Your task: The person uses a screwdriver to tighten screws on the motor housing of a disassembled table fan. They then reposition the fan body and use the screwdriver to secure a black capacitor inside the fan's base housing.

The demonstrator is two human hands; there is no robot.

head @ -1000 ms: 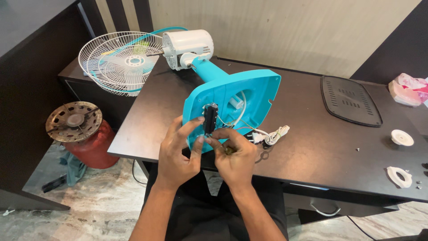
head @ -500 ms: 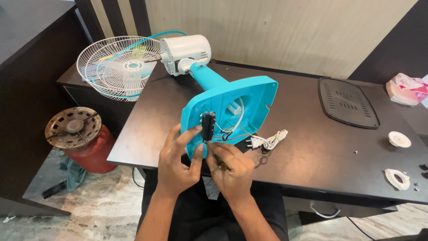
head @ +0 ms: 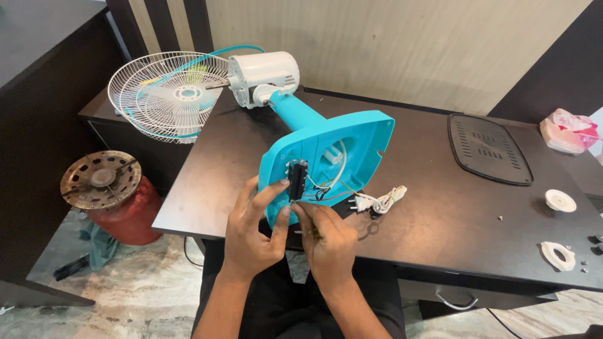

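My left hand grips the fan base at the bench's near edge, right hand pinches probably a screwdriver at the switch block.

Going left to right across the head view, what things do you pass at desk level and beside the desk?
Red cylinder with rusty burner top → white wire fan guard → white motor housing → left hand → right hand → white plug and cord → black vented cover → round white cap.
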